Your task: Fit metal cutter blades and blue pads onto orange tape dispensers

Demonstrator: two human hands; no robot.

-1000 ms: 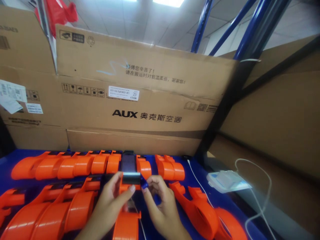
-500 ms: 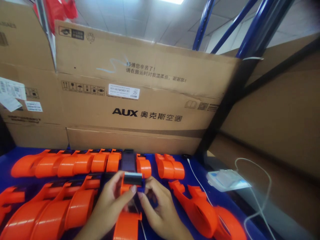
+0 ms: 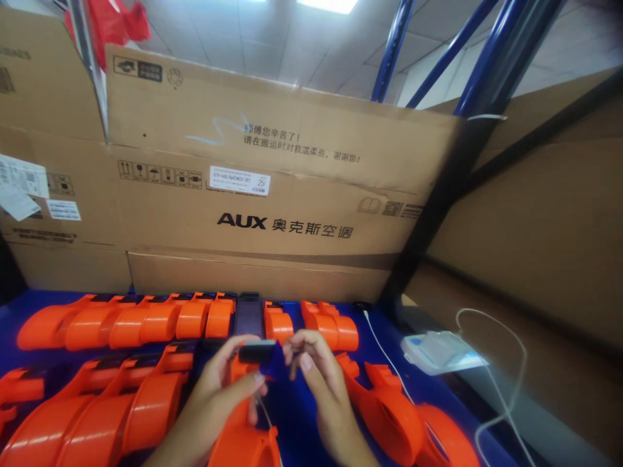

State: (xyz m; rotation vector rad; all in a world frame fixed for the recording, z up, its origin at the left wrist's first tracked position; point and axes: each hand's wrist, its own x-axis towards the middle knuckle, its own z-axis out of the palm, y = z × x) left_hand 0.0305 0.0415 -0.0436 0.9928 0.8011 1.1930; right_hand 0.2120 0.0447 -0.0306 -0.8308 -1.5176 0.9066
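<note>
My left hand (image 3: pixel 219 388) is wrapped round the upper end of an orange tape dispenser (image 3: pixel 243 444), which has a dark roller or bar (image 3: pixel 256 352) and a blue side piece (image 3: pixel 275 360) at its top. The dispenser's wide round body hangs below my fingers; part of its neck is hidden by them. Just right of the blue piece is my right hand (image 3: pixel 325 383), its fingers loosely curled and apart, with nothing visible between them.
Orange dispensers stand in a back row (image 3: pixel 124 322) and a front-left row (image 3: pixel 100 415); others (image 3: pixel 394 415) lie at right. Behind the hands is a phone-like dark device (image 3: pixel 248 318). A clear plastic case (image 3: pixel 442 352) and white cables lie right. A cardboard wall (image 3: pixel 292 259) stands behind.
My right hand has come away from the dispenser's blue side piece and moved right, its fingers opening. The dispenser has turned slightly in my left hand.
</note>
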